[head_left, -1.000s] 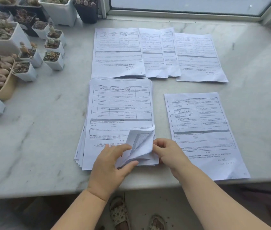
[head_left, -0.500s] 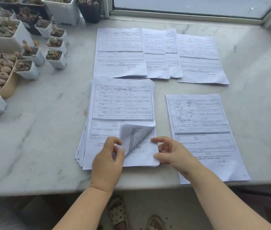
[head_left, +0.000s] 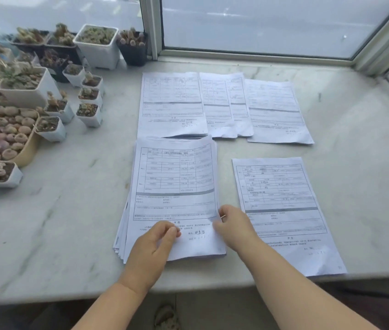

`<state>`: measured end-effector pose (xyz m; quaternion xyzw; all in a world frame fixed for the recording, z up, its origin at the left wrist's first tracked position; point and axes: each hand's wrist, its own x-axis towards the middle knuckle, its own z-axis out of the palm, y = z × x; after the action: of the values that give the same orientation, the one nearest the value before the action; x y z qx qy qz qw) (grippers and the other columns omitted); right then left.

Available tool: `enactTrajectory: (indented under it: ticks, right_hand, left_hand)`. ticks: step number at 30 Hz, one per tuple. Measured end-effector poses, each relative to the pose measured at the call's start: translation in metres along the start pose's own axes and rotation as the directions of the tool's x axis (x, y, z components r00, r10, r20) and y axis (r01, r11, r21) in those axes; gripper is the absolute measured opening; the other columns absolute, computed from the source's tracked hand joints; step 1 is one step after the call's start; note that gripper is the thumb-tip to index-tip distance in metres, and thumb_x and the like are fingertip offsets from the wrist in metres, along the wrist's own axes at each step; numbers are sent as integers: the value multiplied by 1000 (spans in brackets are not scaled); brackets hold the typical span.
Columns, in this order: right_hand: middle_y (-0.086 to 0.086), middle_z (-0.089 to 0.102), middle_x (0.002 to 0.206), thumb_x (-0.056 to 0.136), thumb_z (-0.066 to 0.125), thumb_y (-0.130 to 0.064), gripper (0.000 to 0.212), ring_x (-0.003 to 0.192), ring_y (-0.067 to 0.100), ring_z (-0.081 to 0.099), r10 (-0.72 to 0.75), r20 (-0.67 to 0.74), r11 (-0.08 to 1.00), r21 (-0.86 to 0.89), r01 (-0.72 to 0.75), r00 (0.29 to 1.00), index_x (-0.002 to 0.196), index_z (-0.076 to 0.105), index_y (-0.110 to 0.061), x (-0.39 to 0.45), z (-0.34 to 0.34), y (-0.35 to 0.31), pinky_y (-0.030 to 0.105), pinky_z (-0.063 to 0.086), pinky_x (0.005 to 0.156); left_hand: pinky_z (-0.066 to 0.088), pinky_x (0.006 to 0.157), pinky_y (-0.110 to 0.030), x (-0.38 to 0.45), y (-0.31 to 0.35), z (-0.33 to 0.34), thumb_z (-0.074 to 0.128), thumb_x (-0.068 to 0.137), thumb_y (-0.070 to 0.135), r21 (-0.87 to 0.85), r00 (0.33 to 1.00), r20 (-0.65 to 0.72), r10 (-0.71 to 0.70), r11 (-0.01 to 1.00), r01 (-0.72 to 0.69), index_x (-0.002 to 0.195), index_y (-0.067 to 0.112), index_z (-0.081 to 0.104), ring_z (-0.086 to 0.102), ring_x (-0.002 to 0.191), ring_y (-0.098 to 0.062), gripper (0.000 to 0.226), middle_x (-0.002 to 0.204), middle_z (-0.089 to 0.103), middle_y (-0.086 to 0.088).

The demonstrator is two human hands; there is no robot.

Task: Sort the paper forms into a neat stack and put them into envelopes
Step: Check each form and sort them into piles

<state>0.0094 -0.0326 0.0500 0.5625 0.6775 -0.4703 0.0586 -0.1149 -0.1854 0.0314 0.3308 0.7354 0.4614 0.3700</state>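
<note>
Home windowsill: marble ledge [head_left: 57,234], succulent pots [head_left: 88,114], window [head_left: 260,25].

Main stack of forms [head_left: 173,186] sits near the tabletop's [head_left: 69,222] front edge, single form [head_left: 281,210] just right of it. Overlapping row of forms [head_left: 222,106] behind; plant pots [head_left: 45,96] crowd the back-left corner.

Soft, even daylight comes through the window [head_left: 260,25] beyond my hands [head_left: 150,248], bright but without glare. Shadows under my forearms are faint. Succulent pots [head_left: 45,96] far to my left look blurred; frame edges bow outward.
</note>
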Motion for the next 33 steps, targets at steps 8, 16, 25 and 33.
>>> enactTrajectory:
  ticks: [8, 16, 25, 33]
  right_hand:
    - [-7, 49, 53, 91, 57, -6, 16, 51, 10, 44, -43, -66, 819, 569, 73, 997, 76, 60, -12, -13, -78, -9, 18, 35, 48]
    - [2, 70, 83, 96, 54, -6, 12, 61, 8, 66, 25, -174, 604, 788, 124, 984, 92, 64, -12, 57, -207, 8, 17, 49, 49]
    - [2, 68, 83, 97, 49, -2, 18, 64, 12, 65, 122, -98, 327, 943, 54, 988, 85, 58, -13, 189, -309, 37, 19, 52, 47]
    - [1, 65, 58, 97, 45, -1, 18, 56, 12, 62, 110, 121, 96, 987, -132, 986, 86, 56, -10, 274, -320, 24, 31, 58, 67]
  left_hand:
    - [36, 94, -7, 36, 87, -10, 46, 89, 34, 259, 859, -197, 472, 870, -419, 104, 25, 59, 54, 108, 3, 22, 110, 61, 19]
    - [31, 99, -8, 121, 147, 70, 49, 87, 31, 282, 850, -117, 513, 838, -467, 106, 24, 60, 47, 118, 6, 23, 120, 57, 16]
    - [15, 104, -5, 260, 132, 163, 69, 83, 17, 613, 962, 6, 274, 759, -220, 122, 13, 57, 40, 128, -15, 41, 130, 48, 7]
    - [30, 104, -33, 323, 113, 178, 77, 68, 49, 806, 999, -5, 40, 592, -20, 119, 19, 53, 41, 123, -23, 64, 127, 47, 3]
